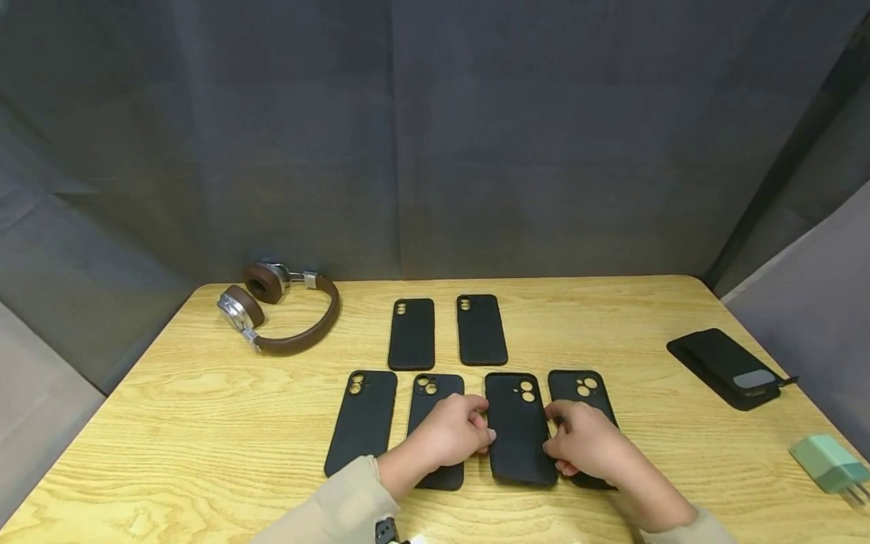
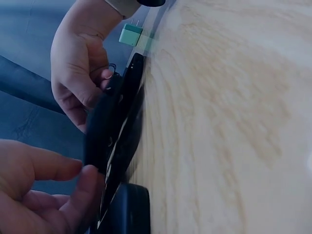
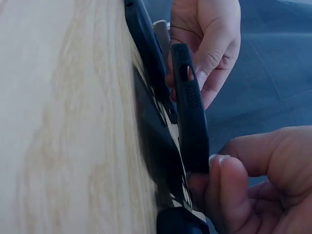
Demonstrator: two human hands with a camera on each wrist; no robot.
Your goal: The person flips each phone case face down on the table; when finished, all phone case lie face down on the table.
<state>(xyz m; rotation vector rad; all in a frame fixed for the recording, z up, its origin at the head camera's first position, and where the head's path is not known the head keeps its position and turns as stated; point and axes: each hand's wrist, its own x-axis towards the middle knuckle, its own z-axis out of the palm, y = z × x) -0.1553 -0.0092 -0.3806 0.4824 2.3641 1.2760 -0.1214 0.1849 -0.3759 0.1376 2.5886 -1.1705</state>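
My left hand [image 1: 454, 429] and right hand [image 1: 586, 440] hold a black phone case [image 1: 518, 431] between them, pinching its two long sides. Its camera cutouts are at the top right. Both wrist views show this case [image 3: 192, 107] lifted off the table and slightly tilted. Another black phone case [image 1: 584, 385] lies partly hidden under my right hand. On the other side, a phone case [image 1: 435, 408] lies partly beneath my left hand and forearm. Farther left in the same row is one more black phone case [image 1: 362, 423].
Two black phone cases, a left one [image 1: 411, 334] and a right one [image 1: 482, 330], lie behind the front row. Brown headphones [image 1: 299, 344] rest at the back left. Toward the right edge are a black pouch [image 1: 714, 363] and a green plug adapter [image 1: 828, 461] on the wooden table [image 1: 170, 446].
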